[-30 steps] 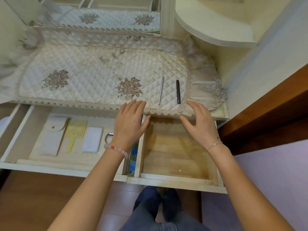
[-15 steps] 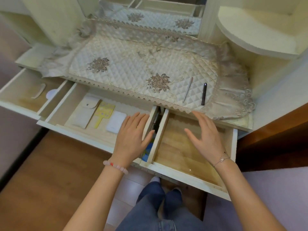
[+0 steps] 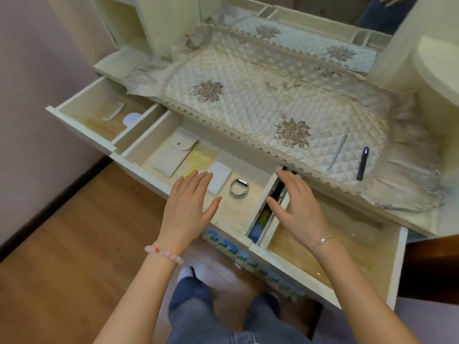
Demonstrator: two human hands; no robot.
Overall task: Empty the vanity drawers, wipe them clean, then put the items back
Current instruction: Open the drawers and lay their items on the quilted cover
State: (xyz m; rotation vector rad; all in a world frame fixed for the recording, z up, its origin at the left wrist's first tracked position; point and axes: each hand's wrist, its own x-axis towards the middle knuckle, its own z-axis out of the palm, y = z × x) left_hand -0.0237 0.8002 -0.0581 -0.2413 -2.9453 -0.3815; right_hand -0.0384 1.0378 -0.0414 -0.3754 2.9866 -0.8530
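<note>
Hovering palms-down: left hand (image 3: 188, 207), right hand (image 3: 296, 211)

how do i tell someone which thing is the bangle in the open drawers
Under the vanity's quilted cover, three drawers stand open; look in the middle drawer. The bangle lies at the right end of its row of items, beside a white case; it is the only round, shiny metal hoop there.

I'm counting three open cream wooden drawers (image 3: 233, 211), two slim pens, one silver pen (image 3: 337, 152) and one black pen (image 3: 362, 163), plus one silver metal bangle (image 3: 239, 187), one white snap-flap pouch (image 3: 173, 155) and one pale comb (image 3: 113, 111).
</note>
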